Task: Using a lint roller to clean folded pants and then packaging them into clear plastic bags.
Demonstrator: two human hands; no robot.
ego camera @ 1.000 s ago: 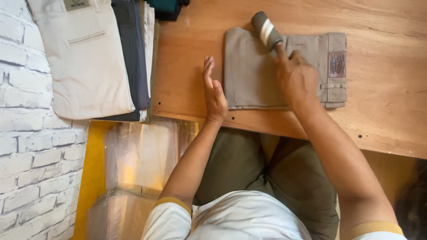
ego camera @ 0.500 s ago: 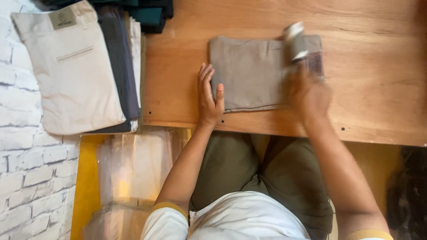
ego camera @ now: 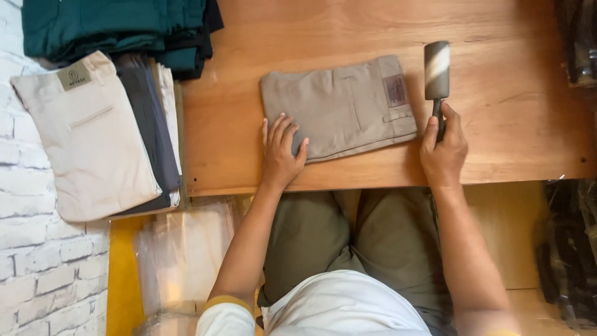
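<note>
Left hand point(ego camera: 281, 151) flat, fingers spread, pressing the folded khaki trousers point(ego camera: 339, 106) mid-table on smooth wood point(ego camera: 497, 124). Right hand point(ego camera: 443, 149) grips the cylindrical lint roller point(ego camera: 436, 70), at three o'clock of the cloth.

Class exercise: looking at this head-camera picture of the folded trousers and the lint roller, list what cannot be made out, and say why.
Head view only:
- Lint roller: its handle is hidden inside the right hand.
- Folded grey trousers: the near left corner lies under the left hand.
- Green stack: cut off by the top edge.
- Dark items at right: cut off by the edge, too dim to identify.
</note>
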